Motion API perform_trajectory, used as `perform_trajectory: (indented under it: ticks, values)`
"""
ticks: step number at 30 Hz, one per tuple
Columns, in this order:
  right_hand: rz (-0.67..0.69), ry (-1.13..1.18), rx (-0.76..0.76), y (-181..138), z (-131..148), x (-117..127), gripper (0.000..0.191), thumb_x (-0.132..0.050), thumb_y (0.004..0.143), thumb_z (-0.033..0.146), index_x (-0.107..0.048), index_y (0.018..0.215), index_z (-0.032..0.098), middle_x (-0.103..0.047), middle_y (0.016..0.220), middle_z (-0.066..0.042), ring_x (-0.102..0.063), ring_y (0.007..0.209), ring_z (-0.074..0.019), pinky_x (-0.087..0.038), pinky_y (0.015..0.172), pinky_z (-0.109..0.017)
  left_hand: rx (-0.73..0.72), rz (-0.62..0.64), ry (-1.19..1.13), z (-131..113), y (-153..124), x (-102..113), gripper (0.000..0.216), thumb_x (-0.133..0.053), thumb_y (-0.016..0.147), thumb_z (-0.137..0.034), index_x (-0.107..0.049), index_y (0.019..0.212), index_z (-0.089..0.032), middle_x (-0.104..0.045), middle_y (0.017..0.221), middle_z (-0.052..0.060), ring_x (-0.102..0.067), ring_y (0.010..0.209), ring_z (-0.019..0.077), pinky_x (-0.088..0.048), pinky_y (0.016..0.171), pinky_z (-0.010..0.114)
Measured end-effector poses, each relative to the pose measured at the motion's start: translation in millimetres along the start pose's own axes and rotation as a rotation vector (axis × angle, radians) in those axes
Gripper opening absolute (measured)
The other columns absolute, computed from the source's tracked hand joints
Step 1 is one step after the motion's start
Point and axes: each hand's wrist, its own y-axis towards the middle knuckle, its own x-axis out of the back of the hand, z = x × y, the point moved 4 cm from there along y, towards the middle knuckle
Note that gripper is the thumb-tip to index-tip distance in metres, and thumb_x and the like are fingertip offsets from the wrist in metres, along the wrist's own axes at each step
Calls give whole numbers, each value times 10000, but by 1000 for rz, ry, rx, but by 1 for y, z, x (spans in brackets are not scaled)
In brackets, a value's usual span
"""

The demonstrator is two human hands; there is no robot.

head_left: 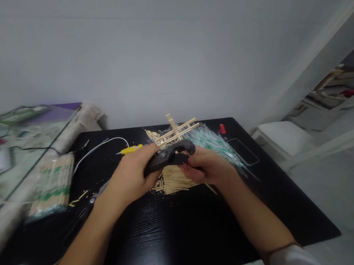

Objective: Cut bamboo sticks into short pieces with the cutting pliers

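My left hand (133,173) is closed around a black hand cutter (161,158) with a hooked upper jaw and a pointed blade below, held above the table. My right hand (210,165) is pinched at the cutter's jaw, on a thin wooden stick (177,152); only a pale tip of it shows in the jaw, the rest being hidden by the fingers. Just behind the cutter is a frame of crossed wooden sticks (177,130), its lower part covered by my left hand. A pile of cut wooden sticks (175,180) lies under my hands.
Green-and-white wrapped sticks (217,143) lie behind my right hand, near a phone-like black slab (243,151) and a red item (222,128). Leftward are a yellow glue pen-like tool (131,149), a white cable (99,144), scissors (92,199) and a stick pack (51,183) on the black table (162,235).
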Motion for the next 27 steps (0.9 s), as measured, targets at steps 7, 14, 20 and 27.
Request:
perform_trajectory:
  ticks: [7, 14, 20, 27]
  values:
    - [-10, -12, -14, -1, -2, 4, 351, -727, 893, 489, -590, 840, 170, -453, 518, 101, -168, 368, -30, -103, 314, -177, 49, 0, 42, 5, -1, -3, 21, -577, 865, -199, -559, 855, -204, -623, 744, -12, -551, 648, 137, -397, 622, 250]
    - [-263, -304, 141, -4, 12, 5, 296, -637, 967, 434, -668, 931, 142, -554, 635, 48, -272, 426, -30, -177, 383, -201, 136, 0, 140, 11, 1, -1, 86, -564, 898, -276, -557, 855, -202, -607, 715, -8, -535, 593, 138, -373, 598, 259]
    - [-665, -584, 371, -8, 16, -6, 175, -742, 867, 316, -639, 922, 185, -638, 731, 16, -481, 557, -74, -379, 490, -219, 220, -30, 184, 11, 1, 0, 144, -542, 915, -326, -600, 901, -194, -633, 718, 8, -581, 619, 163, -397, 618, 278]
    - [-776, -688, 509, -7, 13, -6, 113, -745, 851, 291, -669, 869, 209, -641, 728, 21, -576, 625, -109, -516, 616, -269, 227, -31, 172, 9, 1, -1, 129, -545, 904, -319, -593, 898, -200, -641, 738, 14, -593, 641, 165, -401, 618, 276]
